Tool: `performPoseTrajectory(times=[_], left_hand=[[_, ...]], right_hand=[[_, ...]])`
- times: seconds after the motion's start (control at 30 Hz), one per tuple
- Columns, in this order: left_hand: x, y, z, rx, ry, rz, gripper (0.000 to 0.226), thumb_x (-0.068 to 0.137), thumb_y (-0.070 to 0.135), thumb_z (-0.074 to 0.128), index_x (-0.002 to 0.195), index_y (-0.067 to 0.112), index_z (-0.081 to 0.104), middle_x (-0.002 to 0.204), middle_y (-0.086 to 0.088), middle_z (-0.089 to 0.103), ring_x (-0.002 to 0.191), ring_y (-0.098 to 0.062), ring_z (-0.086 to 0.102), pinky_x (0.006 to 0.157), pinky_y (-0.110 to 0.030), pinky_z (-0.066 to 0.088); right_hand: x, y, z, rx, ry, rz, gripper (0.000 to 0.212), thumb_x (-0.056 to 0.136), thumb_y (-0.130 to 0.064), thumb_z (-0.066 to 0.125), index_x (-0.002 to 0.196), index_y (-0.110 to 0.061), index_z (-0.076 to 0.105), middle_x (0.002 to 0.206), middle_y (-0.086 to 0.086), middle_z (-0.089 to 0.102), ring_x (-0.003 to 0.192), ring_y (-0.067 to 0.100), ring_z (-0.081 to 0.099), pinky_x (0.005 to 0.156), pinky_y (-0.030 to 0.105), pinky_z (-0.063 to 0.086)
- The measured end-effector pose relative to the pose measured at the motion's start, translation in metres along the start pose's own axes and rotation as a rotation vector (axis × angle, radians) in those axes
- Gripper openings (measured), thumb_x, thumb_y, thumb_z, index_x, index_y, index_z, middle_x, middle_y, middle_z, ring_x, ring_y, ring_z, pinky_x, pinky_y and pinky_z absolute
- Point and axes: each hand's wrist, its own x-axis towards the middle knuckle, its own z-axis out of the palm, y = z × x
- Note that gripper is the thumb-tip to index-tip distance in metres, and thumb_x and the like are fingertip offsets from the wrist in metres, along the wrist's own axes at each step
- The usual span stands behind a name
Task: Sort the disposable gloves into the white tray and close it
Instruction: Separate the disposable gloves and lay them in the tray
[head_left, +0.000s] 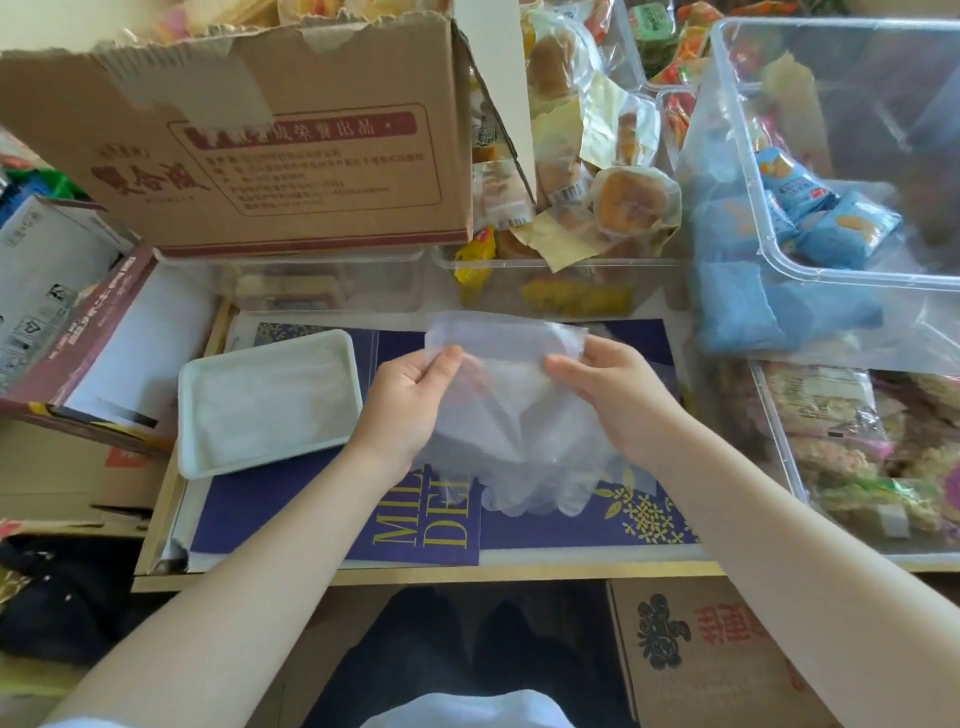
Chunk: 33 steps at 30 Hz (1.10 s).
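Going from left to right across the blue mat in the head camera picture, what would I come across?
White tray → left hand → clear disposable gloves pinched by both hands → right hand → clear bin of snack packets at the mat's right edge.

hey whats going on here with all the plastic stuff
A person is sorting disposable gloves. Both hands hold a clear plastic glove up over the blue printed mat: the left hand pinches its top edge, and the right hand takes a grip on the other side. The white tray lies to the left, open, with some clear plastic already inside. Snack boxes and bins surround the work area.
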Motion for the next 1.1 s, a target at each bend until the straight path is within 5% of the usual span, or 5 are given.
performPoseTrajectory(times=[0.23, 0.5, 0.7, 0.87, 1.1], left_hand=[[0.018, -0.011, -0.026, -0.039, -0.027, -0.145, 0.056, 0.081, 0.064, 0.053, 0.078, 0.012, 0.074, 0.079, -0.014, 0.072, 0.084, -0.028, 0.069, 0.087, -0.039, 0.053], [0.018, -0.032, -0.051, 0.2, -0.027, -0.024, 0.018, 0.091, 0.017, 0.058, 0.075, 0.021, 0.063, 0.063, 0.009, 0.066, 0.065, -0.011, 0.057, 0.059, -0.02, 0.046], [0.034, -0.045, -0.072, 0.452, 0.082, -0.016, 0.022, 0.092, 0.025, 0.056, 0.072, 0.018, 0.058, 0.06, 0.008, 0.056, 0.054, -0.003, 0.047, 0.054, -0.011, 0.035], [0.044, -0.046, -0.079, 0.492, -0.059, -0.006, 0.019, 0.094, 0.024, 0.052, 0.077, 0.019, 0.06, 0.068, -0.001, 0.062, 0.065, -0.015, 0.051, 0.058, -0.015, 0.037], [0.045, -0.051, -0.079, 0.555, -0.305, -0.021, 0.018, 0.093, 0.026, 0.053, 0.08, 0.023, 0.065, 0.059, -0.008, 0.051, 0.047, -0.008, 0.038, 0.043, -0.017, 0.033]], right_hand=[[0.008, 0.013, 0.016, 0.146, -0.123, -0.019, 0.018, 0.085, 0.005, 0.058, 0.075, -0.009, 0.057, 0.069, 0.001, 0.056, 0.063, 0.009, 0.053, 0.061, 0.018, 0.044], [0.02, 0.047, 0.05, 0.4, -0.082, 0.074, 0.021, 0.086, 0.009, 0.054, 0.083, -0.012, 0.06, 0.078, 0.006, 0.054, 0.069, 0.018, 0.052, 0.066, 0.029, 0.043], [0.026, 0.094, 0.056, -0.543, 0.014, 0.044, 0.022, 0.082, 0.001, 0.062, 0.101, -0.01, 0.063, 0.104, 0.009, 0.062, 0.093, 0.027, 0.059, 0.073, 0.02, 0.041], [0.034, 0.117, 0.027, -1.085, 0.302, 0.143, 0.071, 0.091, -0.035, 0.055, 0.147, -0.01, 0.019, 0.156, 0.012, 0.012, 0.14, 0.033, 0.017, 0.112, 0.04, 0.02], [0.043, 0.129, 0.009, -1.239, 0.405, 0.015, 0.02, 0.093, -0.021, 0.049, 0.105, -0.008, 0.058, 0.108, 0.012, 0.056, 0.098, 0.033, 0.05, 0.077, 0.038, 0.04]])
